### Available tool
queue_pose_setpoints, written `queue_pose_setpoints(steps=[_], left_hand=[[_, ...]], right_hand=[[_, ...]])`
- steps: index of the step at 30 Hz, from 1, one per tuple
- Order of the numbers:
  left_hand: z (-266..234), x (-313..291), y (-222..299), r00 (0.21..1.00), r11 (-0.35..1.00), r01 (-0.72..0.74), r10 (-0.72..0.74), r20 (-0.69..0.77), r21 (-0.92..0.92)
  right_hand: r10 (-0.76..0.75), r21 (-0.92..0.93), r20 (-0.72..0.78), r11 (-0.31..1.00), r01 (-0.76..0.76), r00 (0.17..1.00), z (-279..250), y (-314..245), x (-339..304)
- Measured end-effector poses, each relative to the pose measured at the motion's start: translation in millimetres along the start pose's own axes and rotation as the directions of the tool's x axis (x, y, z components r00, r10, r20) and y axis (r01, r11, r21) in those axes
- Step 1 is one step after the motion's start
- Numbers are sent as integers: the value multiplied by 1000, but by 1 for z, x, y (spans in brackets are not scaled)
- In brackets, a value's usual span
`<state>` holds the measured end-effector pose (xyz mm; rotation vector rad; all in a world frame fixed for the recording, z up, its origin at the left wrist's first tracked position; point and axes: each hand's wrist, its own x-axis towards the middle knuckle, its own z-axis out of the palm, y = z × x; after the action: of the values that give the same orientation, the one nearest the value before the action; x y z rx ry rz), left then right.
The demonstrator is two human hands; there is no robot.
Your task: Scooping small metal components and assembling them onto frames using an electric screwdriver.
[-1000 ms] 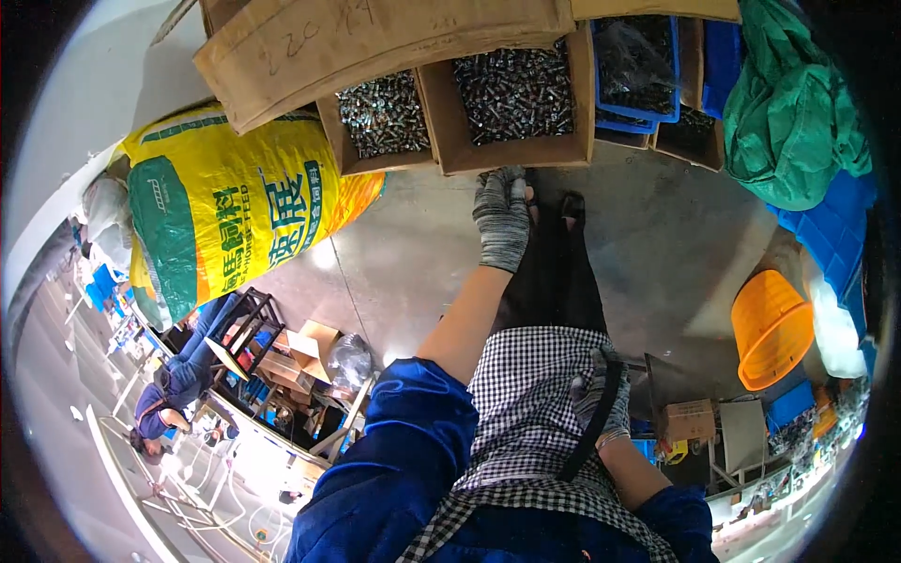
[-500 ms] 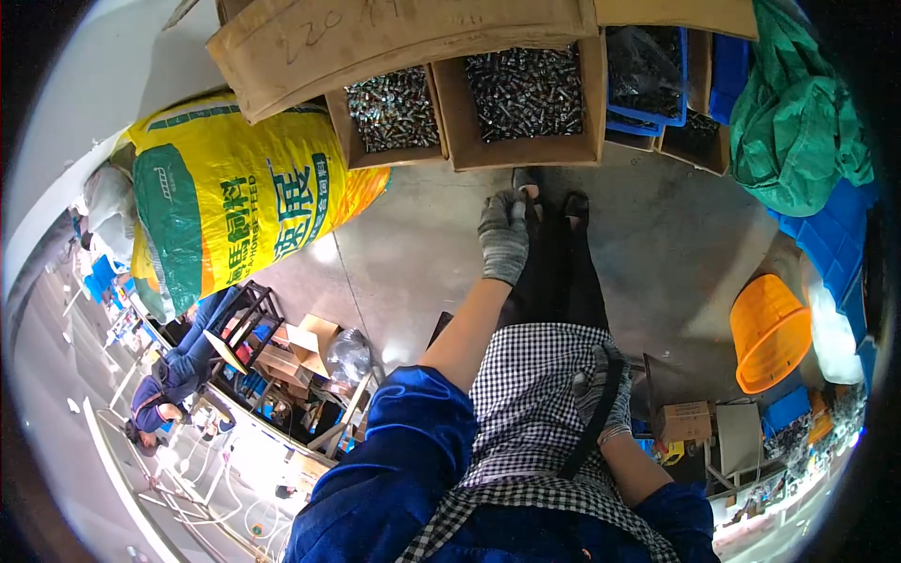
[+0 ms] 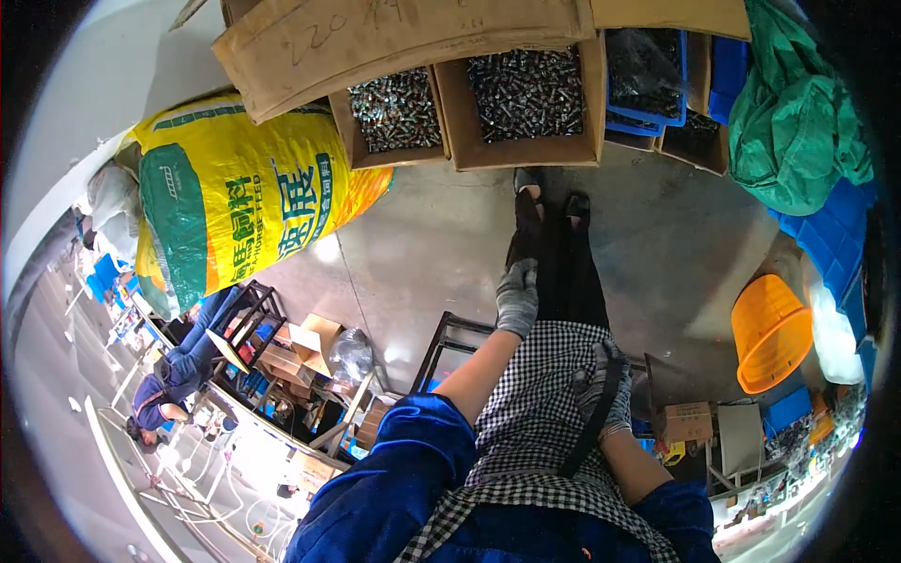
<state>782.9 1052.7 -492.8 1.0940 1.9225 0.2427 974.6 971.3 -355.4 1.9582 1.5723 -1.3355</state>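
Note:
My left hand [image 3: 517, 298], in a grey knit glove, is held low in front of my dark left trouser leg [image 3: 526, 236]. Its fingers are curled together; anything inside them is hidden. My right hand [image 3: 599, 392], also gloved, rests against the black-and-white checked apron [image 3: 526, 394] at my right hip. A black strap [image 3: 593, 427] crosses over that hand and hides part of its fingers, so its grip is unclear. Both arms wear blue sleeves. My feet in dark shoes [image 3: 577, 208] stand on the grey floor.
Ahead stand cardboard boxes [image 3: 527, 155] of small metal bolt-like parts and blue crates [image 3: 648, 117]. A yellow-and-green sack [image 3: 216, 202] leans at left; a black-framed stool [image 3: 434, 349] is beside my left arm. An orange basket [image 3: 771, 333] lies right. Another person [image 3: 169, 389] works far left.
My left hand has drawn back toward my body, from near the shoe to above the apron's hem. The black stool frame shows more beside the arm. My right hand has barely moved.

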Motion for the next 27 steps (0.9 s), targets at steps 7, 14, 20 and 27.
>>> queue_pose_setpoints(steps=[7,14,20,27], left_hand=[[-37,77,106,953,953,-279,261,-152,-116],[-72,198,129,786,802,-470,570,-238,368],[-60,77,152,875,939,-235,316,366,-250],[-85,27,137,771,943,60,165,615,-329]], right_hand=[[70,-47,36,997,-68,997,3,2,-4],[-136,-104,-91,987,126,987,3,-7,-3],[150,445,-261,895,-19,954,4,1,33],[16,921,249,304,-242,968,-87,-67,117]])
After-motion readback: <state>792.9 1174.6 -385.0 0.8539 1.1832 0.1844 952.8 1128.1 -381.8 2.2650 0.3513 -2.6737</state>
